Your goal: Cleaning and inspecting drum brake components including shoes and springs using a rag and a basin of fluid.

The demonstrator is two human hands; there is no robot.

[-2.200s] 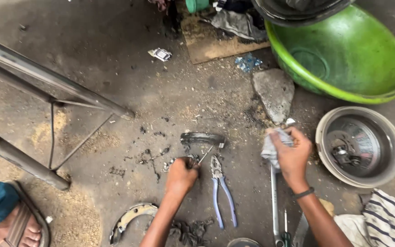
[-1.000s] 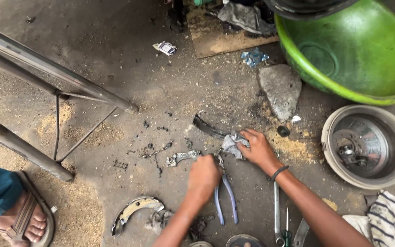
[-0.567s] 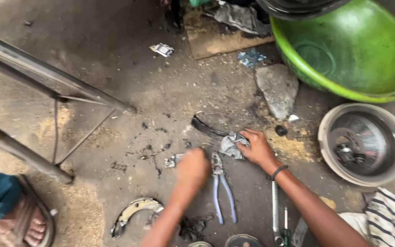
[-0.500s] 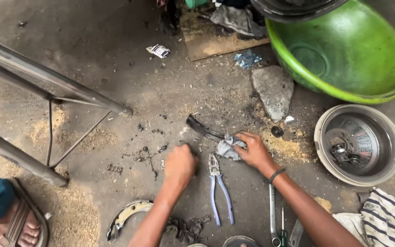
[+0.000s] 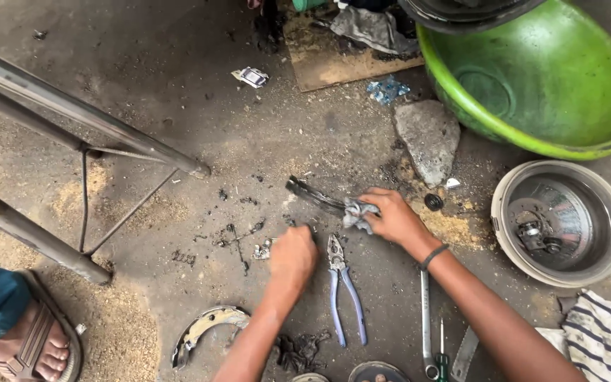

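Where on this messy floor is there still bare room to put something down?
The widest bare patch is the concrete at top left, above the slanted metal bar and left of the cardboard. Another lies between that frame and the left hand, though gritty. It is crowded around the pliers, the right hand with its rag, and toward the metal drum and green basin.

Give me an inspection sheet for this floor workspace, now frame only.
Surface: concrete floor, gritty, sawdust patches.
Job's things: grey rag pressed on a curved dark part; small metal piece beside the left hand.
Clutter: blue-handled pliers, wrench, brake shoe, stone, green basin, drum.
Grips: right hand closed on rag; left hand fisted, contents hidden.
Cables: nothing seen.
Surroundings: metal frame, sandalled foot.
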